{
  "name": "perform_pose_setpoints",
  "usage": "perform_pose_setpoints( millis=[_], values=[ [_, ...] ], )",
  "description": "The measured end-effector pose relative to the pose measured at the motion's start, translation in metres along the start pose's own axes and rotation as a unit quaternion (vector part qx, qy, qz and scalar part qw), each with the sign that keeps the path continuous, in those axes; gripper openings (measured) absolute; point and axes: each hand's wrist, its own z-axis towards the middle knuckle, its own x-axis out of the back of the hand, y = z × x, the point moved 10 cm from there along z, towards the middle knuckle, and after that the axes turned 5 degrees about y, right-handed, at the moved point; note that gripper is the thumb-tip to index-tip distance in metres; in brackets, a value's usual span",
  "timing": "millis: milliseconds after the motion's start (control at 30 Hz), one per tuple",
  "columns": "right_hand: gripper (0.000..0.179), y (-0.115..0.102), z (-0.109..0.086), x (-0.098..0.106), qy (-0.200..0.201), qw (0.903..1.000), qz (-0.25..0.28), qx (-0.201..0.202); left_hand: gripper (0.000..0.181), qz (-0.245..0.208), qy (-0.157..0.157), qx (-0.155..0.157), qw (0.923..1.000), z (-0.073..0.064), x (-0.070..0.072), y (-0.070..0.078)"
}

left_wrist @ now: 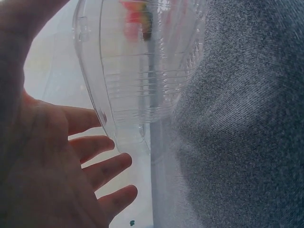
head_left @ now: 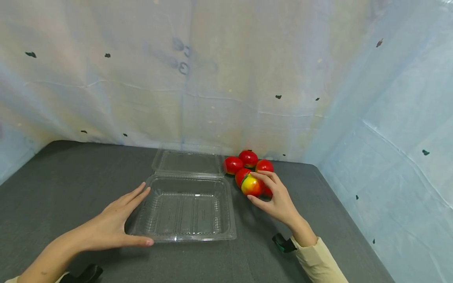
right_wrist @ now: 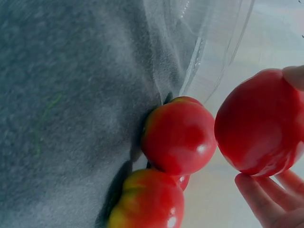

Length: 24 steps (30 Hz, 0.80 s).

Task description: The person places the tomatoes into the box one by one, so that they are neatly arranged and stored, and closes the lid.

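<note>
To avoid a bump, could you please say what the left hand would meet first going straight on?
The left hand would probably meet the clear container at its left rim; any gap is unclear.

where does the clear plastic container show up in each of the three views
Head: the clear plastic container sits in the lower half, just left of centre, beside the left hand.
Left wrist: upper middle, its rim by the fingertips.
Right wrist: only partly visible, upper right of centre, above the red fruits.
Shared landmark: the grey table surface, at right in left wrist, at left in right wrist.
</note>
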Motion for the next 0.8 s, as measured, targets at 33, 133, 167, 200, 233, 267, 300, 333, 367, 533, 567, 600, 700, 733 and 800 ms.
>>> perform_pose_setpoints(
  millis=[33,133,167,200,233,267,300,333,367,533,567,600,700,733,800],
  values=[
    [0.058,-0.001,0.001,0.0,0.001,1.0,0.002,0.002,0.118,0.0,0.0,0.0,1.0,0.0,0.0,0.0],
    [0.058,-0.003,0.002,-0.001,0.003,1.0,0.005,0.003,0.118,-0.002,-0.004,0.001,1.0,0.0,-0.001,0.0],
    [0.058,-0.004,0.003,-0.001,0.002,1.0,0.006,0.003,0.118,-0.002,-0.005,0.002,1.0,0.0,-0.001,0.0],
    [0.058,-0.005,0.003,-0.002,0.001,1.0,0.007,0.004,0.118,-0.003,-0.005,0.002,1.0,0.0,-0.001,-0.001],
    [0.058,-0.006,0.004,-0.002,-0.001,1.0,0.007,0.004,0.118,-0.003,-0.005,0.001,1.0,0.0,-0.001,-0.001],
    [0.058,-0.007,0.005,-0.002,-0.002,1.0,0.007,0.004,0.118,-0.004,-0.005,0.001,1.0,0.0,-0.001,-0.001],
    [0.058,-0.008,0.006,-0.003,-0.004,1.0,0.007,0.004,0.118,-0.003,-0.005,0.001,1.0,0.0,-0.001,-0.001],
    [0.058,-0.009,0.007,-0.004,-0.005,1.0,0.007,0.004,0.118,-0.004,-0.004,0.001,1.0,0.0,-0.001,-0.001],
    [0.058,-0.01,0.008,-0.004,-0.007,0.9999,0.007,0.004,0.118,-0.004,-0.004,0.001,1.0,0.0,-0.001,-0.001],
    [0.058,-0.015,0.014,-0.009,-0.021,0.9996,0.014,0.01,0.118,-0.004,-0.003,-0.002,1.0,0.001,-0.001,0.0],
    [0.058,-0.017,0.016,-0.011,-0.025,0.9995,0.017,0.013,0.119,-0.005,-0.003,-0.002,1.0,0.001,-0.001,0.0],
    [0.057,-0.019,0.018,-0.013,-0.03,0.9992,0.02,0.016,0.119,-0.008,-0.004,-0.002,1.0,0.001,-0.001,0.0],
    [0.057,-0.026,0.025,-0.019,-0.045,0.9982,0.028,0.03,0.119,-0.02,-0.01,0.001,0.9997,0.001,-0.002,0.0],
    [0.057,-0.028,0.027,-0.02,-0.049,0.9977,0.032,0.034,0.119,-0.024,-0.012,0.002,0.9997,0.002,-0.003,0.0],
    [0.057,-0.032,0.031,-0.023,-0.055,0.997,0.036,0.041,0.119,-0.03,-0.014,0.003,0.9994,0.002,-0.004,0.001]
  ],
)
